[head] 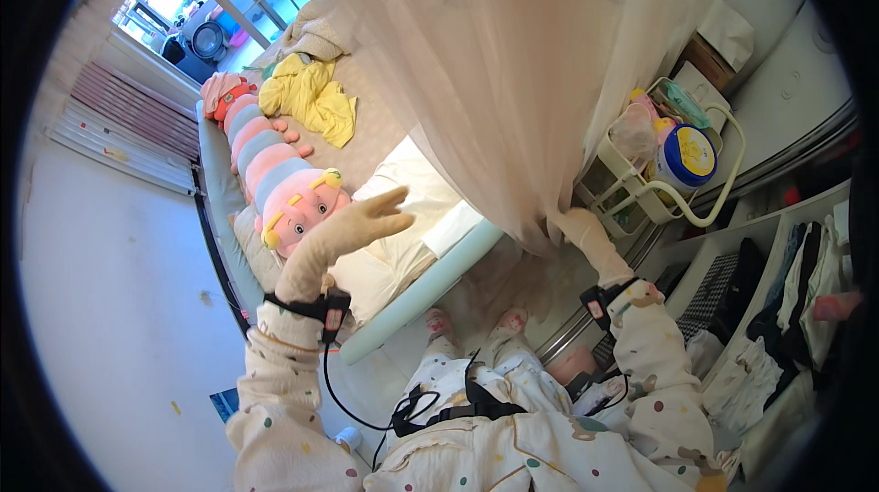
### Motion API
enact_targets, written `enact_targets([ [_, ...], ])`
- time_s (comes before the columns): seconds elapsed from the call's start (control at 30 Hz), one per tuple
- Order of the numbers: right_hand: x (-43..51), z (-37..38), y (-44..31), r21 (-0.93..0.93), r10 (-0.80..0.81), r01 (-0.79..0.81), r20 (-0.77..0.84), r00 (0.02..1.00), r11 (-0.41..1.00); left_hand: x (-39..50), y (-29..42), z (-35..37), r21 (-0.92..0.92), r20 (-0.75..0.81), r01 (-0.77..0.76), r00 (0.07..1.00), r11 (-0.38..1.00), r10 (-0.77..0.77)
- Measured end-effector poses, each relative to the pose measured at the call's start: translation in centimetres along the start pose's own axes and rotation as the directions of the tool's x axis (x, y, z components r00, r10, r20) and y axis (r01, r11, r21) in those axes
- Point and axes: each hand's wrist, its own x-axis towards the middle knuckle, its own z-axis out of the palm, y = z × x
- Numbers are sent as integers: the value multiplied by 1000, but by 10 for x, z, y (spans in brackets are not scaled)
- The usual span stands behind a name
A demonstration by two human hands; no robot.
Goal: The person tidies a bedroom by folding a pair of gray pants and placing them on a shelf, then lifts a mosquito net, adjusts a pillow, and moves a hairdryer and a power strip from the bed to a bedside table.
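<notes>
My right hand [589, 236] grips the lower part of a sheer pinkish curtain [494, 94], which hangs gathered in front of me from above. My left hand [357, 223] is raised over the near end of the bed, fingers apart and holding nothing. Just behind it in view lies the face end of a long plush caterpillar [295, 210] with pink and grey-blue segments. Under and beyond that hand is cream bedding [384, 265] on the mattress. The bed's pale green padded edge [426, 293] runs in front of my feet.
A white utility cart [618, 169] with a blue-lidded tub [687, 155] stands right, close to my right hand. Open wardrobe shelves [721, 300] hold clothes. A yellow garment [312, 97] and a rumpled blanket [319, 28] lie on the bed. Cables hang from both wrist bands.
</notes>
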Motion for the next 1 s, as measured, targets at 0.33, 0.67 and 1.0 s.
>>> enact_targets([
  [0.33, -32, 136, -41, 10, -241, 248, 273, 931, 969, -79, -193, 20, -300, -69, 333, 927, 894, -368],
  [0.67, 60, 266, -95, -363, -129, 155, 95, 987, 919, -146, -291, 39, -389, 96, 393, 917, 833, -387],
  [1.0, 138, 323, -118, -920, -593, 292, 86, 801, 261, -191, -376, 43, -589, 26, 462, 831, 663, -556],
])
